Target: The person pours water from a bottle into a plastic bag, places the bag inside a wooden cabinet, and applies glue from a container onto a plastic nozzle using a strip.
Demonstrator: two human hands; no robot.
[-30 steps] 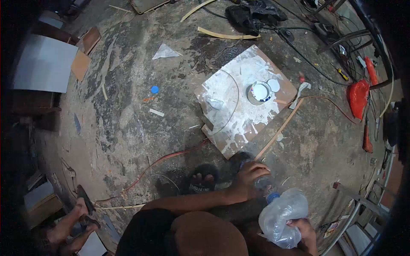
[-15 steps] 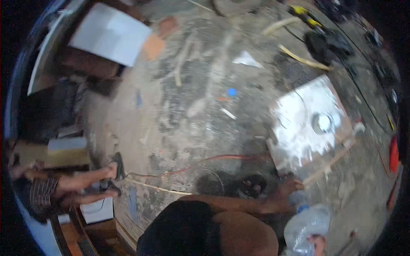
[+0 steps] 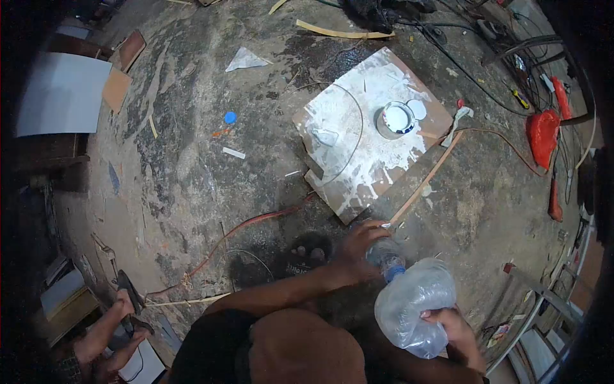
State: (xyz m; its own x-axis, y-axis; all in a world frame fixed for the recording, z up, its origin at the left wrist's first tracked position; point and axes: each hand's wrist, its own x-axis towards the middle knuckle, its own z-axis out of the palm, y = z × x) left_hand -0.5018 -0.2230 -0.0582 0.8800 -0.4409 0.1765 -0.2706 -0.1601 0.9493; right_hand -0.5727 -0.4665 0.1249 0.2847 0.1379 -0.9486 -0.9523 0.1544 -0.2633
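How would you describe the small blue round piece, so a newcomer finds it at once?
Start from the board splashed with white, then look left across the floor. The blue disc lies between a white triangle and a white strip, close to an orange scrap. Unlike these neighbours, it is round and blue.

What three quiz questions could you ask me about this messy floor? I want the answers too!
1. Multiple choice: what stands on the white-splashed board?
a) a shoe
b) an open can
c) a screwdriver

2. True or false: the round blue disc lies on that board.

3. Fill the gap: the person's ____ hand grips the big, crumpled clear plastic, and the other hand is nearer the board.

Key: 1. b; 2. false; 3. right
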